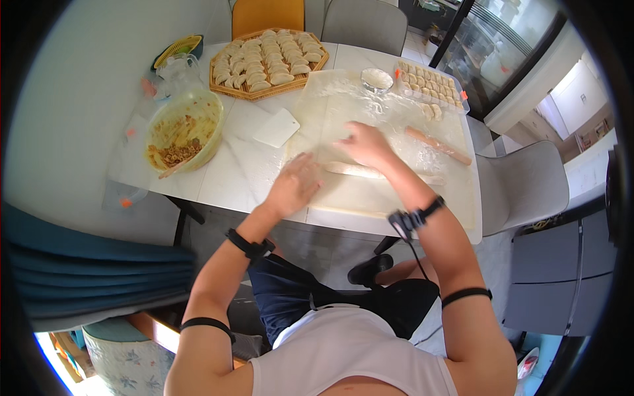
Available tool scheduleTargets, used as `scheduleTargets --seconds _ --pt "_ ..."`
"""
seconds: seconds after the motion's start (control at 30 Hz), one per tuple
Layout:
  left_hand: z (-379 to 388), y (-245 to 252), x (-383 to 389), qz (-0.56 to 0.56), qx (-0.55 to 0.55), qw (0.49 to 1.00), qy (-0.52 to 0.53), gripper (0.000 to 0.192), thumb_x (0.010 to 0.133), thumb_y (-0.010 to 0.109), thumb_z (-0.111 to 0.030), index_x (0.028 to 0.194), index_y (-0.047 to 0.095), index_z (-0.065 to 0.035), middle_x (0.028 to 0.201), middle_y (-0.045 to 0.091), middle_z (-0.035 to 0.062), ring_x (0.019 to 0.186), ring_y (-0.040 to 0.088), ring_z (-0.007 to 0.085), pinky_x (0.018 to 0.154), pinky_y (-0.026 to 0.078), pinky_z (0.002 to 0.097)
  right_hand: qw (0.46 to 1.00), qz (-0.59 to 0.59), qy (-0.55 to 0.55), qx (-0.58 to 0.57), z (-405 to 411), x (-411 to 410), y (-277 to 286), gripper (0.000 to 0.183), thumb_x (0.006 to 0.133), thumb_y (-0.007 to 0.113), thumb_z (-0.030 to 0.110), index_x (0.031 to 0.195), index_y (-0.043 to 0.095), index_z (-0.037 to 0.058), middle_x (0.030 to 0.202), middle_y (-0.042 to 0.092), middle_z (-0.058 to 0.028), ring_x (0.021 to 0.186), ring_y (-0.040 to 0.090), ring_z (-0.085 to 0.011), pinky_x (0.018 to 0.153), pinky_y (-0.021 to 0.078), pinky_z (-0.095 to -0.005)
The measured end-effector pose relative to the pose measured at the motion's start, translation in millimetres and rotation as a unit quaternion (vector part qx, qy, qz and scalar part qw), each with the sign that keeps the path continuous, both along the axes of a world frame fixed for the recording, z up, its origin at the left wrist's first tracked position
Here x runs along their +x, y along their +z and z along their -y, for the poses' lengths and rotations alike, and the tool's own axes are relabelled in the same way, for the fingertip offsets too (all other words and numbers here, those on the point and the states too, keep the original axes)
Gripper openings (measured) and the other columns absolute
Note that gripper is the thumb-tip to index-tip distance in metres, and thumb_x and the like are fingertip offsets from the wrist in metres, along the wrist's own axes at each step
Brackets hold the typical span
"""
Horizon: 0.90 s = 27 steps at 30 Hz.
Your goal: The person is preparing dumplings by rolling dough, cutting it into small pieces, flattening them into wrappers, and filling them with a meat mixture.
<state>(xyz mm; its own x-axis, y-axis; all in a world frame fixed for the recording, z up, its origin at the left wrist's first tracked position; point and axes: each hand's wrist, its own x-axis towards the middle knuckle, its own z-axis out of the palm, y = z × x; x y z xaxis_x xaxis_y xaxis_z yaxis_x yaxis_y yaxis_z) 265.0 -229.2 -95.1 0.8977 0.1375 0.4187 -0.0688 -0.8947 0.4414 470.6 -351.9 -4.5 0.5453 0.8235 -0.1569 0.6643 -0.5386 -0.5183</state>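
Note:
A long rope of dough (354, 170) lies across a floured mat (346, 202) in front of me; my right forearm hides part of it. Just left of its end is my left hand (295, 185), blurred, fingers apart, with nothing seen in it. My right hand (366, 145) hovers above the rope with bent fingers, and whether it pinches something small is hidden. To the right of that hand rests a wooden rolling pin (438, 145). A white plastic scraper (277, 127) lies on the table beyond my left hand.
An octagonal woven tray (218, 90) of dumplings stands at the back. Filling sits in a yellowish bowl (212, 123) on the left, near a glass pitcher (178, 74). Back right are a flour bowl (376, 80), a plastic box (458, 105) of dumplings and a few loose dumplings (431, 112).

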Motion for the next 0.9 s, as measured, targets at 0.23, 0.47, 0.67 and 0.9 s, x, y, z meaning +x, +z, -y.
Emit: scheduleTargets --seconds 0.23,0.47,0.67,0.9 --pt "22 -2 -4 0.003 -0.008 1.0 -0.027 0.059 0.082 0.071 -0.018 0.134 0.051 0.0019 0.142 0.048 0.0244 0.136 0.041 0.0451 0.114 0.032 0.0554 0.99 0.099 -0.093 0.033 -129 -43 -44 0.078 0.074 0.074 0.064 0.113 0.067 -0.0033 0.113 0.07 -0.0167 0.111 0.064 -0.0353 0.099 0.0484 -0.0408" --pt "7 -21 -2 0.069 -0.044 0.996 -0.029 0.064 0.067 0.073 -0.007 0.127 0.056 0.003 0.134 0.052 0.0318 0.129 0.045 0.0516 0.111 0.037 0.0527 0.984 -0.021 -0.151 0.093 -158 -35 -67 0.071 0.059 0.087 0.045 0.107 0.067 -0.0025 0.111 0.068 -0.0196 0.107 0.065 -0.035 0.09 0.053 -0.0402" --pt "19 -6 -2 0.075 -0.056 0.996 -0.007 0.035 0.082 0.069 -0.004 0.115 0.065 0.0037 0.135 0.055 0.0248 0.127 0.05 0.0449 0.107 0.042 0.048 0.913 -0.113 -0.162 0.356 -101 8 -36 0.026 0.068 0.074 0.017 0.089 0.07 0.0021 0.092 0.07 -0.0198 0.089 0.068 -0.0329 0.077 0.0526 -0.0405" --pt "48 50 52 0.036 -0.026 0.997 -0.068 0.024 0.085 0.069 -0.005 0.108 0.067 -0.0006 0.127 0.063 0.0177 0.116 0.06 0.0382 0.097 0.05 0.0433 0.937 0.144 -0.232 0.218 168 116 26 0.013 0.082 0.067 0.013 0.088 0.064 0.0027 0.087 0.067 -0.0167 0.083 0.065 -0.0346 0.071 0.0506 -0.0434"
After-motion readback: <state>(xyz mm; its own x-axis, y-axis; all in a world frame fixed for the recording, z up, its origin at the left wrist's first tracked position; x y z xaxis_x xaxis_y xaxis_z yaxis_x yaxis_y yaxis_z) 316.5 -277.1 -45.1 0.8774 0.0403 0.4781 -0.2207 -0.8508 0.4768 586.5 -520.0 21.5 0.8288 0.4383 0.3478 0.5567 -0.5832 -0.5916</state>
